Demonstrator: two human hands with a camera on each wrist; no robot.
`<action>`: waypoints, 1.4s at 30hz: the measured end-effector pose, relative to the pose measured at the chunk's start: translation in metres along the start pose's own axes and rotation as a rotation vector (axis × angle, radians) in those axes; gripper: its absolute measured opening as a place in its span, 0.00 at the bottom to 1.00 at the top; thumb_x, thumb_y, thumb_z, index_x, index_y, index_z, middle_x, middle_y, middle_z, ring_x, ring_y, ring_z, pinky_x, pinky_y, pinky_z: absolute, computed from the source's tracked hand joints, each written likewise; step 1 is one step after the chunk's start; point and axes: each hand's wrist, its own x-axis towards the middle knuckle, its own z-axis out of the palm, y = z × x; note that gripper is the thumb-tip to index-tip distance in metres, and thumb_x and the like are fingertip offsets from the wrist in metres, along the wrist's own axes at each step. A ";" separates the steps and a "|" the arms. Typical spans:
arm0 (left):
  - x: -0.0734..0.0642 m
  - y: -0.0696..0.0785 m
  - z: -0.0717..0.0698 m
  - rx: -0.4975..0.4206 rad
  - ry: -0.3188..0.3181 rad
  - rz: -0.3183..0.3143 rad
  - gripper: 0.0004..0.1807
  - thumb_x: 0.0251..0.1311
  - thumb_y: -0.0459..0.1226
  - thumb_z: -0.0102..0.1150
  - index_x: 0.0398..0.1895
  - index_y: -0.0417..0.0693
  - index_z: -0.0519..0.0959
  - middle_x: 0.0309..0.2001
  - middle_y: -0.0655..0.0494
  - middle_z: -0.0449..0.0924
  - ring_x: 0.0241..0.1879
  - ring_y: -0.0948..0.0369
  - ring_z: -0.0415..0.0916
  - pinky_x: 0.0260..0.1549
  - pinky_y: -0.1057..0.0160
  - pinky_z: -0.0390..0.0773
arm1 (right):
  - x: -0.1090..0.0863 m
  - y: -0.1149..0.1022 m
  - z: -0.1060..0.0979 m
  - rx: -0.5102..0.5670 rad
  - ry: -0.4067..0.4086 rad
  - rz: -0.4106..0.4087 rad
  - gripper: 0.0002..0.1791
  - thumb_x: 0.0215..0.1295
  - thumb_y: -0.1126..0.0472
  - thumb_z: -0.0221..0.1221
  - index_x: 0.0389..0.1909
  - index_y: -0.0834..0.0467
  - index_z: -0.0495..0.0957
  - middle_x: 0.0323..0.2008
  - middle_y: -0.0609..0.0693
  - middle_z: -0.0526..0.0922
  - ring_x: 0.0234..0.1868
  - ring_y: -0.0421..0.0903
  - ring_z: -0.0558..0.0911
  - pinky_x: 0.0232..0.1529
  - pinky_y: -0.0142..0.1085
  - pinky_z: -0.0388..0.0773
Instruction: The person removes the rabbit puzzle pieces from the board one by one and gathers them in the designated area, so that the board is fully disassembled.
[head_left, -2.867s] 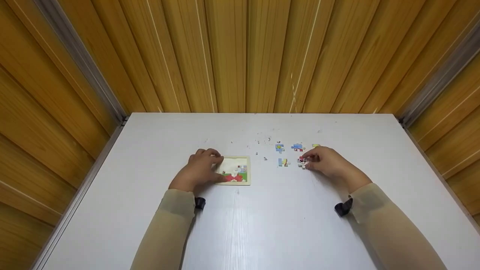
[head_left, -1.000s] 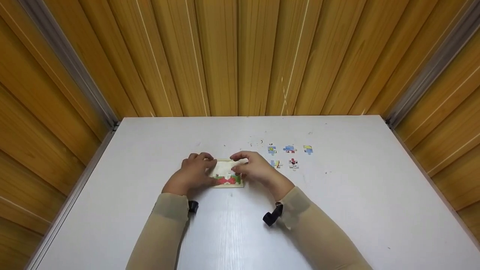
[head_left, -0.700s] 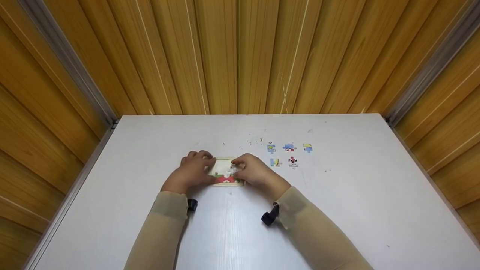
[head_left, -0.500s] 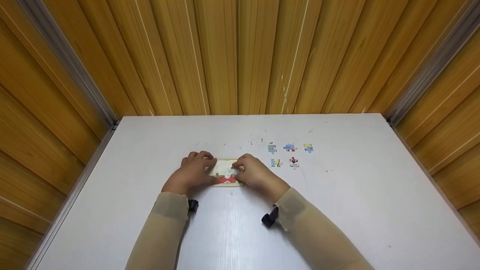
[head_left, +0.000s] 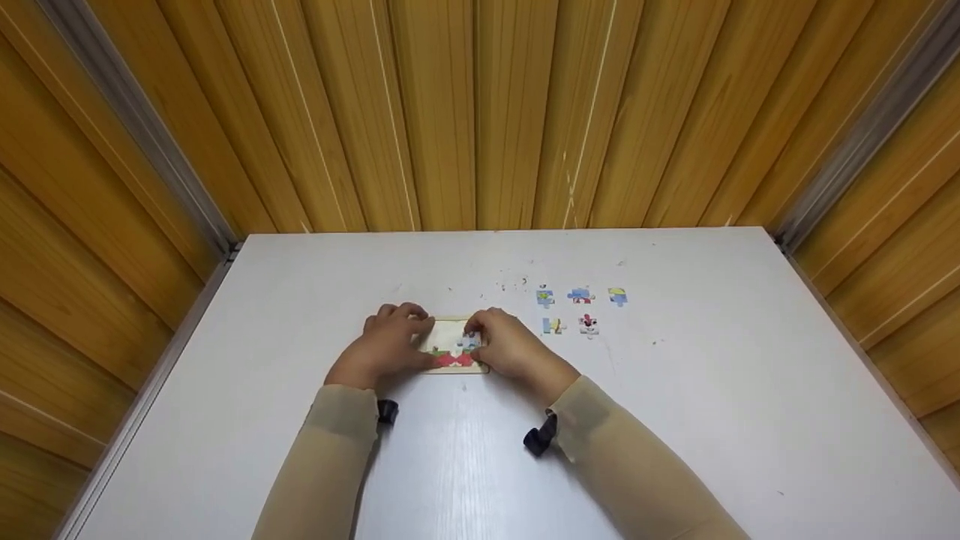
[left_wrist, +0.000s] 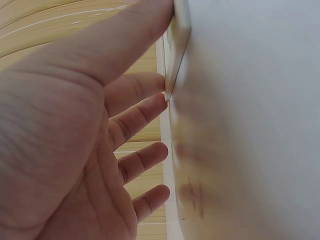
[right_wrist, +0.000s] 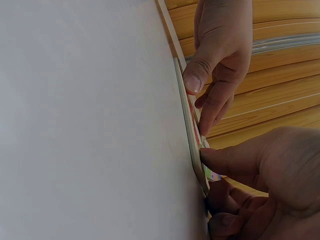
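Observation:
A shallow puzzle frame (head_left: 465,370) lies on the table, with red and green pieces (head_left: 454,361) along its near side. My left hand (head_left: 386,341) holds the frame's left side; the thumb sits at the near corner and fingertips touch the far left edge, the other fingers spread apart in the left wrist view. At the frame's right side my right hand (head_left: 510,345) has thumb and index around a blue-and-white puzzle piece (head_left: 469,340). That piece's coloured face (right_wrist: 213,175) shows between them in the right wrist view. The fingers partly hide it.
Right of the frame lie several loose pieces in two rows, among them a red-and-white piece (head_left: 588,325) and a yellow-and-blue piece (head_left: 617,295). Small dark specks (head_left: 517,283) dot the white table (head_left: 705,390). Wooden panels (head_left: 480,112) stand behind and at both sides.
My right hand has left the loose red-and-white piece and come left to the frame's right side. Its thumb and index have since parted slightly, showing the blue-and-white piece. My left hand stays on the frame.

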 end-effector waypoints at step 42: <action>-0.002 -0.001 0.002 0.034 0.012 0.017 0.43 0.65 0.53 0.83 0.82 0.56 0.79 0.80 0.52 0.74 0.83 0.41 0.61 0.81 0.31 0.65 | -0.009 -0.012 -0.015 0.134 0.099 -0.061 0.16 0.76 0.64 0.70 0.62 0.57 0.91 0.62 0.55 0.91 0.47 0.48 0.84 0.55 0.45 0.85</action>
